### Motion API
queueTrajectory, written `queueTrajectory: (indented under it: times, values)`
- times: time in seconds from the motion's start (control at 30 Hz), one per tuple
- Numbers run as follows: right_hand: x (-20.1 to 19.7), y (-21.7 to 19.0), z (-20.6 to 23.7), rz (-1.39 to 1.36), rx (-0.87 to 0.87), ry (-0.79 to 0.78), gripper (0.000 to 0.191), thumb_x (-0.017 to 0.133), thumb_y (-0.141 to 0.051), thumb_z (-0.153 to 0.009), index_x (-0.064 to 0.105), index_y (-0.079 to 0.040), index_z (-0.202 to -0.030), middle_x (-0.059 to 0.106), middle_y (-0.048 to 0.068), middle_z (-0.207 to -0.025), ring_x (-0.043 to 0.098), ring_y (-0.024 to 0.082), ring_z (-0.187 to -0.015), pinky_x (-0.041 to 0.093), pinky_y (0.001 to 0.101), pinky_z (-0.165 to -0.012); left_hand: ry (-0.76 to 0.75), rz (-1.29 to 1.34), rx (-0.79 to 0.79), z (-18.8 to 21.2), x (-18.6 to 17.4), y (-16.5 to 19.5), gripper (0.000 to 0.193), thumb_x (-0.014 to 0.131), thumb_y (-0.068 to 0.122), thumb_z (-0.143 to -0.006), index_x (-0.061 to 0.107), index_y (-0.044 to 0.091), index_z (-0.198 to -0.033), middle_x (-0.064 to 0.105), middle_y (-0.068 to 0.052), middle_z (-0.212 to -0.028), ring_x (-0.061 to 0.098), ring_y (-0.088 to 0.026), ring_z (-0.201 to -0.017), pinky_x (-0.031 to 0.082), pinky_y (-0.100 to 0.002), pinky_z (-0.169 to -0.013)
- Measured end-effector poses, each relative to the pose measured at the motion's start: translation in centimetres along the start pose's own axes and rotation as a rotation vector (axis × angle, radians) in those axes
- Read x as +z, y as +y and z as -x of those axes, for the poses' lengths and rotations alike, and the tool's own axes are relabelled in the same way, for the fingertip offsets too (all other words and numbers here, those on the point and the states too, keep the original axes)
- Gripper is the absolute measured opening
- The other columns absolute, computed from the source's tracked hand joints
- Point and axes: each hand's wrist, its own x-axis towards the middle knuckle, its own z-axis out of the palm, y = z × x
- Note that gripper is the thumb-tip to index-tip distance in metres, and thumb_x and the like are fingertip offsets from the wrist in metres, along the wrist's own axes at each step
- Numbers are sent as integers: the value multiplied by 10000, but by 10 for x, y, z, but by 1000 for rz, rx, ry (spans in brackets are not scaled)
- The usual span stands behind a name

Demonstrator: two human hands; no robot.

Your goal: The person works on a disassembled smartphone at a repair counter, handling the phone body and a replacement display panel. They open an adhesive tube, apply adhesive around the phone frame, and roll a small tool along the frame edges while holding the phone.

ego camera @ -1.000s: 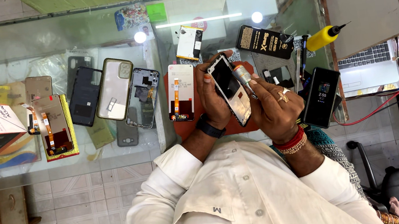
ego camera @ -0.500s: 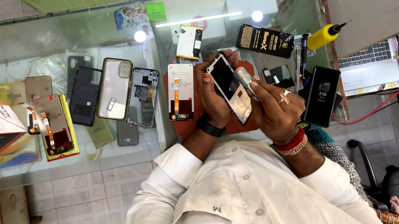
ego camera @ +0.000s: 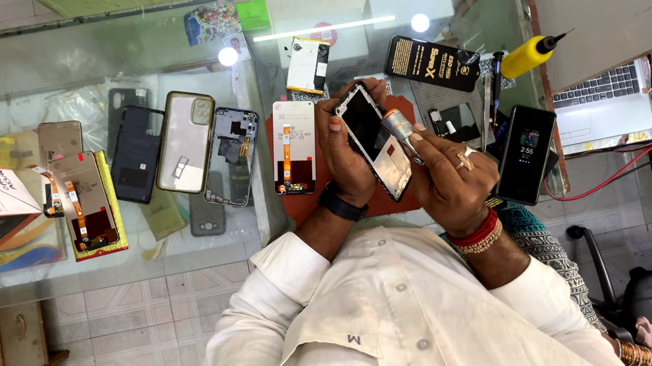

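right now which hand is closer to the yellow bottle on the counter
Right. The right hand, holding a small silver tool, sits nearer the yellow bottle. The left hand grips the phone, farther away.

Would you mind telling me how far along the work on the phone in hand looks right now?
Done: several phones are already apart, with a detached display panel and a bare phone frame lying on the glass counter. In hand: the left hand holds a phone tilted up, while the right hand sets a small metal-handled tool against its edge. Left: that phone looks whole, its screen unlifted.
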Motion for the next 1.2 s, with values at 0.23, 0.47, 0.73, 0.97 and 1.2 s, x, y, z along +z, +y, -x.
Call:
queueTrajectory:
  times: [0.23,0.47,0.73,0.97,1.2]
  values:
    - [0,1,3,17,6,3,239,766,124,-809,749,64,-1039,778,214,-984,782,243,-826,577,308,-618,17,-16,-27,1,0,2,557,441,509,-1107,444,-13,-1302,570,-265,-1387,621,-366,-1305,501,-524,-1173]
    - [0,0,5,0,5,17,238,765,125,-822,741,61,-1050,769,209,-963,790,267,-859,595,310,-650,30,-19,-11,-1,0,1,554,438,502,-1111,457,-22,-1293,576,-264,-1375,629,-366,-1295,505,-518,-1167]
    - [-1,1,6,3,4,4,258,741,128,-812,739,55,-1059,773,228,-991,786,264,-847,602,321,-659,30,-24,4,-2,-1,0,531,434,479,-1117,457,-28,-1273,576,-269,-1374,625,-370,-1303,503,-512,-1170]
    - [-3,-1,4,6,2,23,207,789,110,-845,730,56,-1036,765,213,-967,789,272,-862,598,312,-652,19,-38,19,-4,1,2,526,430,468,-1120,460,-30,-1286,575,-272,-1370,617,-375,-1316,487,-516,-1193]
    - [-6,-1,4,23,7,38,235,760,128,-831,732,54,-1051,772,225,-980,786,261,-849,591,306,-628,-5,-6,33,-9,2,5,504,441,481,-1119,436,-2,-1261,569,-270,-1387,591,-383,-1349,464,-527,-1230]
